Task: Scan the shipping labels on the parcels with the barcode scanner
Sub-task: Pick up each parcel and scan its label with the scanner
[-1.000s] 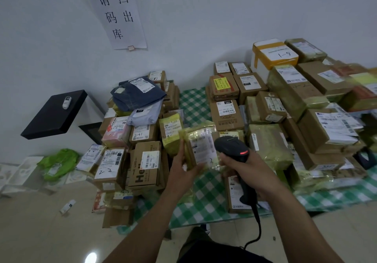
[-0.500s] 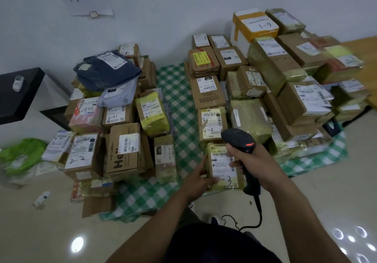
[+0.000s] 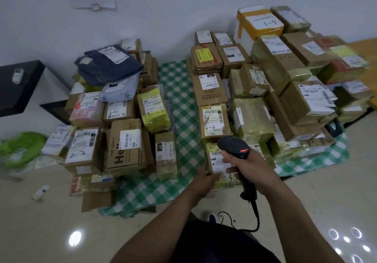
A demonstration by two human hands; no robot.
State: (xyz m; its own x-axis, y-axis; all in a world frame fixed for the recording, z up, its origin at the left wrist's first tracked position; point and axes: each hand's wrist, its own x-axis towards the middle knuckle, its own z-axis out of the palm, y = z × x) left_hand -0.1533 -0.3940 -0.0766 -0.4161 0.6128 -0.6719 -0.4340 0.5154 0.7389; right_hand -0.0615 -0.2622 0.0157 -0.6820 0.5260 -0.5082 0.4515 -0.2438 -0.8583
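My right hand (image 3: 252,168) grips the handle of a black barcode scanner (image 3: 232,146); its head, with a red light, hovers over a yellow-taped parcel (image 3: 216,159). That parcel lies at the near edge of the right pile, its white label marked "-3" facing up. My left hand (image 3: 204,181) holds the parcel at its lower left corner, thumb along the left edge. Just behind it sits a box (image 3: 213,121) whose label is marked "4-2". The scanner's cable (image 3: 256,219) hangs down toward the floor.
Two piles of labelled parcels stand on a green checked cloth (image 3: 180,91), one on the left (image 3: 124,140) and one on the right (image 3: 285,75), with a strip of cloth between. A black shelf (image 3: 20,87) and a green bag (image 3: 22,146) are at the far left.
The parcel came down from chest height onto the near edge of the right pile, with my left hand still on it. The scanner followed it down and the view tilted downward.
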